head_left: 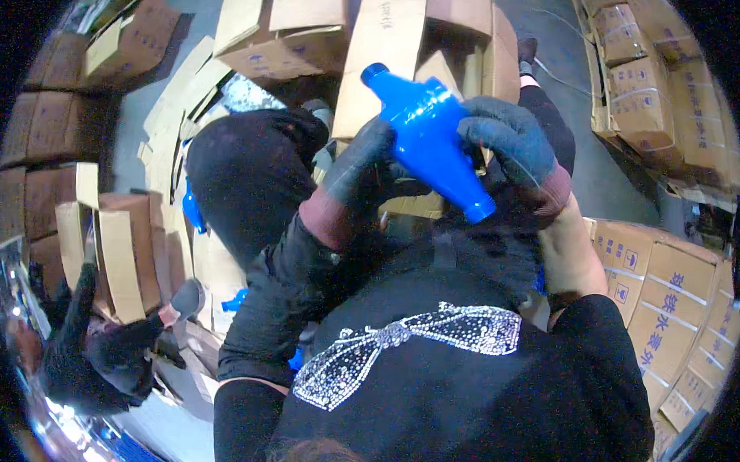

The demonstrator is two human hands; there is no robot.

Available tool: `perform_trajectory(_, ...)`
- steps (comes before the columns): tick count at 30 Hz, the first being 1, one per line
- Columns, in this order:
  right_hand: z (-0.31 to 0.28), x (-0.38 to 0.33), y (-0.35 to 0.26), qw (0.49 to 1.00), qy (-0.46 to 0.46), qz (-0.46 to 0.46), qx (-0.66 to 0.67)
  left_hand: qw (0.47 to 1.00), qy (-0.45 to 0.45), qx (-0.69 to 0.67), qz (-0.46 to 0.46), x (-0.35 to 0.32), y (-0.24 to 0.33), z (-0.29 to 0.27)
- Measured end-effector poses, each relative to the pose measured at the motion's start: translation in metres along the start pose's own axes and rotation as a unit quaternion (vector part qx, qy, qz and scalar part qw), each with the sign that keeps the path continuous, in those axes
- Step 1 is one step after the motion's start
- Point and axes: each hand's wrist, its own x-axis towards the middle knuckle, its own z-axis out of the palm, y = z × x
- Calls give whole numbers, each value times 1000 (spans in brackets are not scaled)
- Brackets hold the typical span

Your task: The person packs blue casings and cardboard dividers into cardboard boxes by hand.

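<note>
Cardboard boxes are filling the rim of the frame, stacked along the upper right edge, across the top centre and down the left side, with flattened sheets of cardboard lying over the grey floor in the upper left. At the lower left another person in dark clothes is crouching among the boxes.

You are wearing a black top with a sparkly silver bow stitched across the lower centre. Both your forearms are rising from the lower middle toward the centre of the frame, elbows bent, wrists angled inward toward each other.

You are holding a blue plastic bottle just above centre, glossy and smooth, bulging in the middle and tapering to a narrow neck at each end, tilted from upper left to lower right. Your left hand, in a dark knitted glove with a reddish cuff, is curling around its lower left side. Your right hand, gloved the same way, is wrapping its fingers over the upper right side, pressed against the plastic.
</note>
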Motion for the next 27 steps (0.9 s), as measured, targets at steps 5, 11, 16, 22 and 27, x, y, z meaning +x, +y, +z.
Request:
perform_trajectory(5,27,20,-9,944,64,-265,-183,996,-23,-79,29,-9,-14,-14)
perform_trajectory(11,47,40,-16,989,-26,141,21,955,-68,-289,-18,-9,-24,-32)
perform_trajectory(16,53,50,-5,995,-45,53,-65,930,-55,-362,-8,-12,-35,-30)
perform_trajectory(22,54,63,0,961,-131,-74,-232,923,-26,-383,9,-10,-60,-32)
perform_trajectory(27,57,71,-2,947,-152,-75,-274,942,-24,-330,58,-4,-64,-36)
